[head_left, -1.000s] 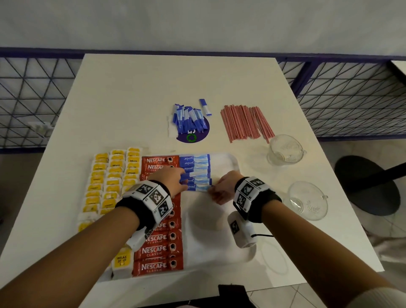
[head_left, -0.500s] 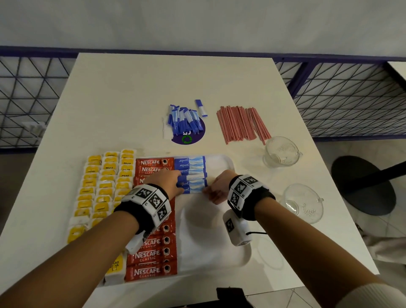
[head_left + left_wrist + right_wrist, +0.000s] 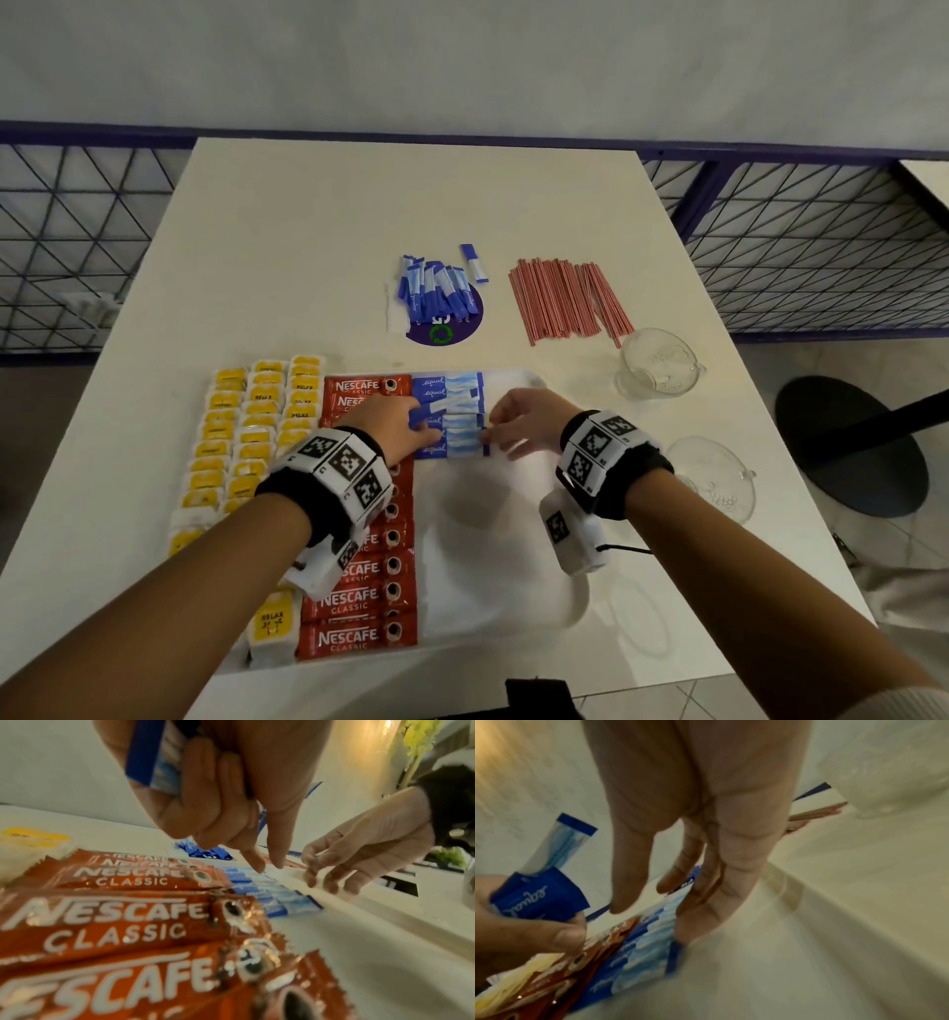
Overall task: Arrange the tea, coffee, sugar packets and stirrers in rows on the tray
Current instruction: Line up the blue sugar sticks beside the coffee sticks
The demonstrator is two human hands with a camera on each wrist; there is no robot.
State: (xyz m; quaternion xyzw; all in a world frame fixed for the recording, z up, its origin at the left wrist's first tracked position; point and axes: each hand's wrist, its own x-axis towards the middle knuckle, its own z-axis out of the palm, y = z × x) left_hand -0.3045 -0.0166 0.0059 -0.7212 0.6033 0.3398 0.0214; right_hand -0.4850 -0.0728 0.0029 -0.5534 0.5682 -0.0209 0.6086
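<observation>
On the white tray (image 3: 513, 565), yellow tea bags (image 3: 241, 442) fill the left columns. Beside them lies a column of red Nescafe sticks (image 3: 359, 601). A short row of blue sugar packets (image 3: 452, 406) lies at the far end. My left hand (image 3: 405, 426) grips a bunch of blue sugar packets (image 3: 154, 760), two fingers pointing down at the laid row (image 3: 270, 894). My right hand (image 3: 513, 421) holds nothing, its loosely bent fingers (image 3: 706, 862) touching the row's right ends. Loose sugar packets (image 3: 436, 293) and red stirrers (image 3: 565, 303) lie on the table beyond the tray.
Two clear glass bowls (image 3: 657, 365) (image 3: 714, 478) stand right of the tray. The loose packets lie on a purple round sticker (image 3: 441, 329). A blue mesh railing (image 3: 821, 246) runs behind the table. A black stool base (image 3: 847, 442) is on the floor at right.
Both hands stay at the sugar row. My right hand has shifted slightly farther along the packets' right ends; the left hand keeps its bunch.
</observation>
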